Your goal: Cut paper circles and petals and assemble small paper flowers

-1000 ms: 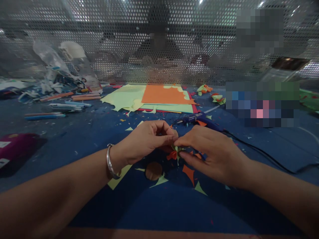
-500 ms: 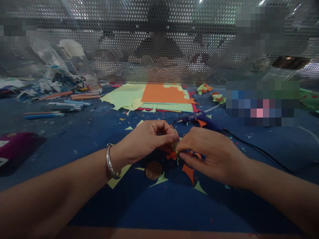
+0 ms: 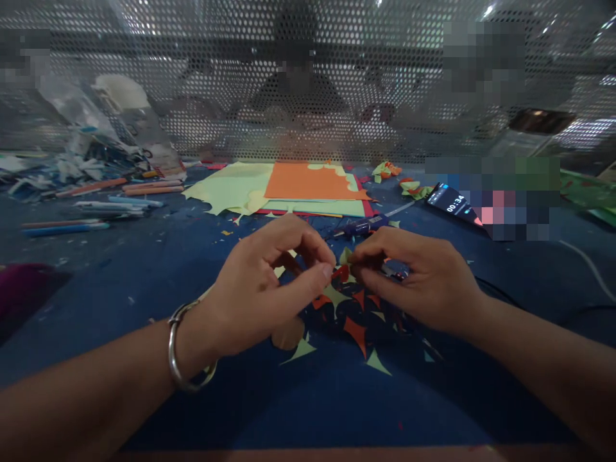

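A small green and orange paper flower (image 3: 343,272) is held above the table between my two hands. My right hand (image 3: 423,269) pinches its green part between thumb and fingertips. My left hand (image 3: 274,282), with a silver bangle at the wrist, is curled, thumb and index fingertips closed at the flower's orange edge. Fingers cover part of the flower. Beneath lie pointed paper scraps, among them an orange scrap (image 3: 356,335) and a green scrap (image 3: 378,362). A round brown disc (image 3: 287,333) sits under my left hand. Just beyond my hands rests a dark blue glue gun (image 3: 362,226).
Behind lie orange paper (image 3: 308,183) and pale green paper (image 3: 226,186). Two crumpled paper flowers (image 3: 386,171) stand near a phone (image 3: 450,200). Pens (image 3: 67,228), a bottle (image 3: 156,138) and a purple object (image 3: 22,292) are at left. A perforated metal panel (image 3: 216,83) stands behind.
My left hand has come nearer and turned, its fingers rounding more. The orange and green paper shows more between my fingertips. The whole view has shifted slightly, and the phone's screen now shows.
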`<state>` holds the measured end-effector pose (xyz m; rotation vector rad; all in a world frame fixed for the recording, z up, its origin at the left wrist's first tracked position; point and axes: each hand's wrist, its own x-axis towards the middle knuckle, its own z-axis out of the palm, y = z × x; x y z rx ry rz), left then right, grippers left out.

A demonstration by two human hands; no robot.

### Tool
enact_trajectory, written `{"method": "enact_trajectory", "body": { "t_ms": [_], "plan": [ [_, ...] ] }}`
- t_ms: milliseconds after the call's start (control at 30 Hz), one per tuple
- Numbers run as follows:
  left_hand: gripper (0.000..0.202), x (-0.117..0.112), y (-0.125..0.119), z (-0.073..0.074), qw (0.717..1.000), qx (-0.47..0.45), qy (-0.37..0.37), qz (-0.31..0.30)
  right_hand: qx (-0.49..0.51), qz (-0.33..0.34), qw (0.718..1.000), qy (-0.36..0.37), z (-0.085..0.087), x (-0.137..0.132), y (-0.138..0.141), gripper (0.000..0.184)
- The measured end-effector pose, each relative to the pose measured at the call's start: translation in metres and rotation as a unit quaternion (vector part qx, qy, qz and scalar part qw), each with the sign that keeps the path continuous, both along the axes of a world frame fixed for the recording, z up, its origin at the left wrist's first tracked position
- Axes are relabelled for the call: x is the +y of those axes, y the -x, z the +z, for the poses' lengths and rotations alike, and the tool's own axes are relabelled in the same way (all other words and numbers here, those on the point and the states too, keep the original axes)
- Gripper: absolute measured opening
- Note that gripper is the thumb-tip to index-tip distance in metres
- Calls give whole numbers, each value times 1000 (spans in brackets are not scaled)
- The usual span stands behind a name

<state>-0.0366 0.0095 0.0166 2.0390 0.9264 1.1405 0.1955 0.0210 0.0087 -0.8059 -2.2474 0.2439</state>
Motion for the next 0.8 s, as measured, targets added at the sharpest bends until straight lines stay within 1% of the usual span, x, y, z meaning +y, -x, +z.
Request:
{"method": "enact_trajectory", "body": {
  "t_ms": [100, 367, 633, 800],
  "plan": [
    [9, -3, -2, 0, 998, 42, -38, -17, 6, -15, 1000, 3, 1, 0, 0, 10],
    [9, 1, -3, -6, 994, 86, -61, 2, 10, -18, 1000, 0, 2, 1, 1, 10],
    [9, 1, -4, -8, 992, 110, -62, 23, 4, -19, 1000, -11, 1, 0, 2, 8],
    [8, 1, -5, -10, 994, 101, -39, 32, 7, -16, 1000, -14, 0, -1, 3, 8]
  ]
}}
